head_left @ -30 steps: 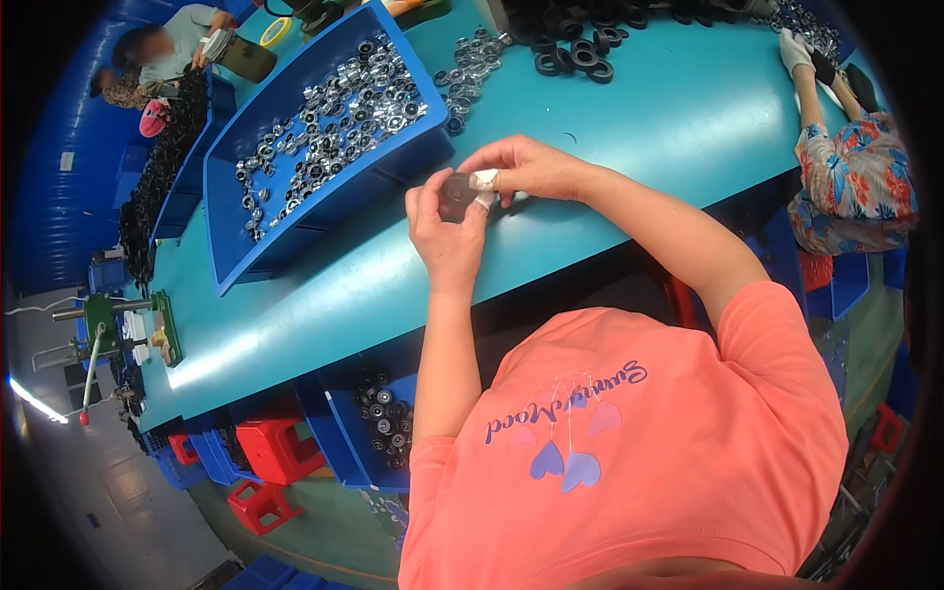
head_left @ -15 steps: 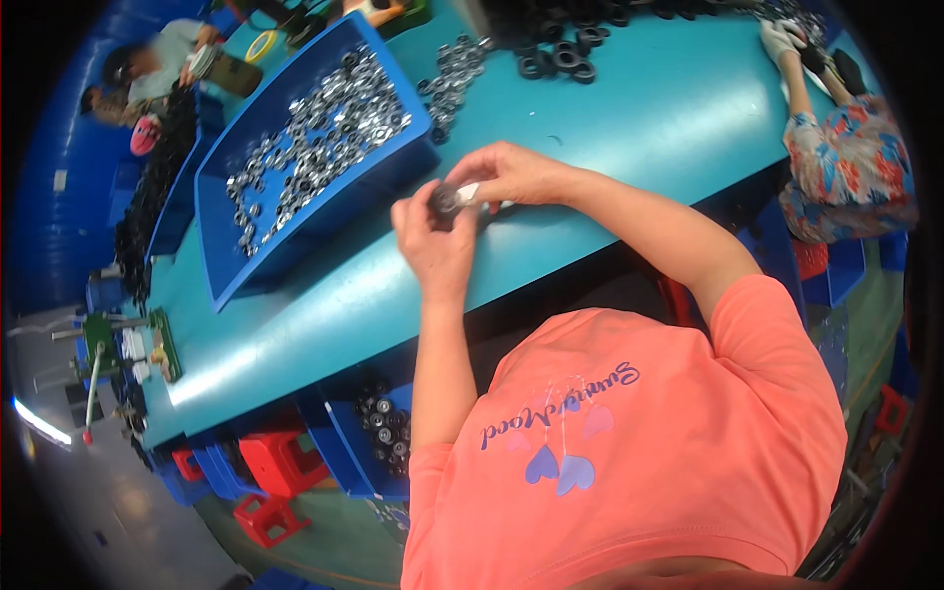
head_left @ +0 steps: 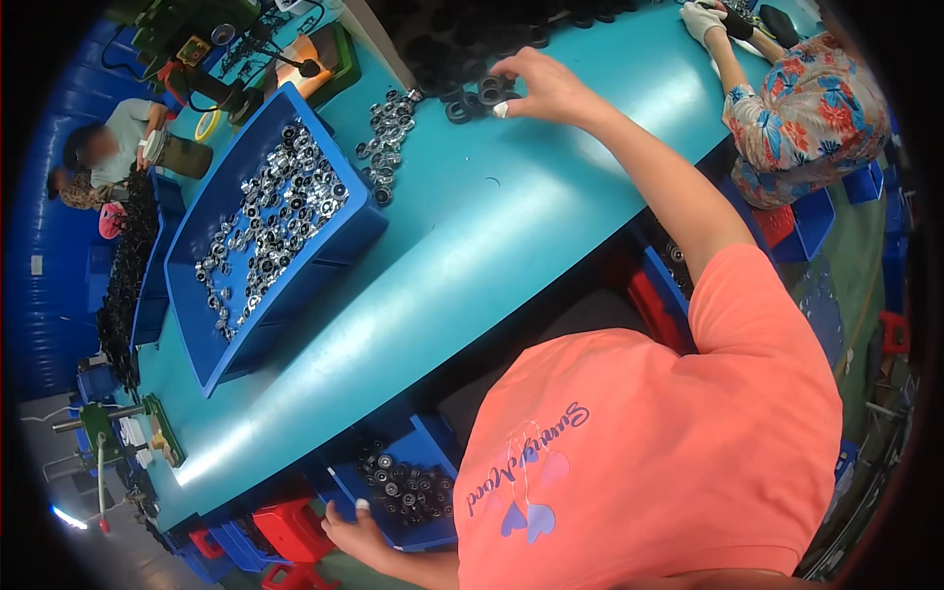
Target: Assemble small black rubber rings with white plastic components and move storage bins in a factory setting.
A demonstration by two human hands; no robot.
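Note:
At the far side of the table, my right hand [head_left: 547,88] has its thumb and fingers closed around a black ring [head_left: 492,91]. The thumb wears a white covering. That ring sits at the edge of a pile of black rings [head_left: 452,61]. Below the table's near edge, my left hand [head_left: 356,539] is open, its fingers apart and nothing in them. It is beside a blue bin [head_left: 433,536] of dark round parts [head_left: 403,487]. A white covering shows on a left fingertip too.
A large blue tray [head_left: 295,285] of shiny metal parts [head_left: 280,202] stands on the teal table [head_left: 462,295]. More metal parts [head_left: 388,138] lie beside it. Another person's gloved hand [head_left: 701,22] works at the far right. Red stools [head_left: 292,531] stand under the table.
My hands were together over the table, holding a small dark round part. They have separated: the right reached far to the black rings, the left dropped to the lower bin without the part.

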